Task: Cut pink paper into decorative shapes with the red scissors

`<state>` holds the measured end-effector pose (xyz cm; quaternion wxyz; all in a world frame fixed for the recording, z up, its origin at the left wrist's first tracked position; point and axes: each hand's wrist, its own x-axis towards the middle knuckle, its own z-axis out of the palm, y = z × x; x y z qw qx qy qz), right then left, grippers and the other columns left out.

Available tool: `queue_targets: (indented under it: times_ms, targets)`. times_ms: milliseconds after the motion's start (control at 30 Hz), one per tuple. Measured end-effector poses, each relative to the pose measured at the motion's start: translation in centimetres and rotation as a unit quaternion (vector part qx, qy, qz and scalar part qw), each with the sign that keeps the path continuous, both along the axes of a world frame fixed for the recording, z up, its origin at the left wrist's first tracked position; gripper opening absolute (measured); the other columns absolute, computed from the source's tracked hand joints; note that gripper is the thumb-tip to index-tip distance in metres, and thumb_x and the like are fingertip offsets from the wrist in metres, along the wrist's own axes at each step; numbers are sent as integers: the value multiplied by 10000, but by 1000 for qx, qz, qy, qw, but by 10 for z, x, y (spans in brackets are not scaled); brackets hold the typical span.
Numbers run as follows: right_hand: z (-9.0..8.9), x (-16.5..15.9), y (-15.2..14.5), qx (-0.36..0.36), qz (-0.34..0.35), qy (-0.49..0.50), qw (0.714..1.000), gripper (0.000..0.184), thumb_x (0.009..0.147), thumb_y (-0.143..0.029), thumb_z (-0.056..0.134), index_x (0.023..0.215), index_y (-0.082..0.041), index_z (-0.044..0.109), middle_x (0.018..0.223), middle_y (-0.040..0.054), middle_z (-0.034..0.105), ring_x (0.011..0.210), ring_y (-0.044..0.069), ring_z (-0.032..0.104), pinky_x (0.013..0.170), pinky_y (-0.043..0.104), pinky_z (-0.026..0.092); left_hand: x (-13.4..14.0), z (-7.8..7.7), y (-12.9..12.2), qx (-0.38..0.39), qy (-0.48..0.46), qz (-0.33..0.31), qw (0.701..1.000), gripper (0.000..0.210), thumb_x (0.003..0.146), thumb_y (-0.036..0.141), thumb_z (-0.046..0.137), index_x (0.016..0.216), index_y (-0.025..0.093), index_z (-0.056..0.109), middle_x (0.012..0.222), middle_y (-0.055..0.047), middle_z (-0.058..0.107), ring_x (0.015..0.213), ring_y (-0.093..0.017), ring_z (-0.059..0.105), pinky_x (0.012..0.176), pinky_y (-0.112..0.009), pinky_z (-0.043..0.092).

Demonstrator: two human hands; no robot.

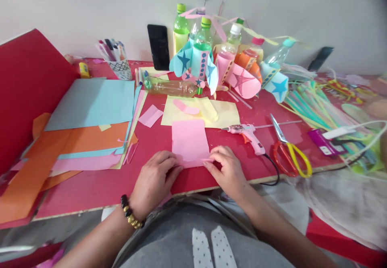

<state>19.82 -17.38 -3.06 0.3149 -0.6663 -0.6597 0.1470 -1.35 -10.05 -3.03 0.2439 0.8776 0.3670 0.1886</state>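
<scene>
Head view shows two hands, left hand point(155, 175) and right hand point(228, 171), pinching the near edge of one pink rectangular paper sheet point(190, 141) on the red table point(99, 185). Its long axis runs straight away from them, midway between both. Beyond lie one pink glue gun point(246, 132) and one pair of red-and-yellow scissors point(288, 151).

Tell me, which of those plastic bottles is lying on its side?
The clear undecorated bottle, just beyond the yellow paper. The other bottles stand upright against the wall, dressed in coloured paper fins and stars.
</scene>
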Motion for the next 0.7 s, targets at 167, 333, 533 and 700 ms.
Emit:
queue_targets:
  times_ms: [167,333,533,700]
  targets:
    - [-4,0,2,1,-6,-19,1000,137,851,-246,584,732,-183,560,888,65,561,876,221,518,803,356,424,1,2,0,-6,8,14,1000,191,901,303,463,819,177,582,959,-56,594,884,-188,535,782,-330,437]
    - [-5,0,1,-5,-5,-24,1000,112,845,-224,579,743,-184,559,898,71,556,883,228,513,800,359,427,1,4,-1,-16,5,19,1000,193,904,295,455,825,176,585,960,-59,593,891,-186,534,793,-329,439]
    - [-2,0,2,-10,-4,-21,1000,100,829,-188,580,736,-199,543,899,70,556,881,237,512,796,371,432,3,2,-1,-5,14,29,999,206,906,293,444,805,174,578,949,-69,582,867,-192,534,771,-333,443]
    - [0,-1,4,-11,-3,-30,999,127,832,-184,572,716,-206,524,893,77,553,876,241,510,799,384,430,6,3,-1,6,18,32,999,198,903,280,445,806,171,578,943,-73,576,870,-195,538,783,-341,450]
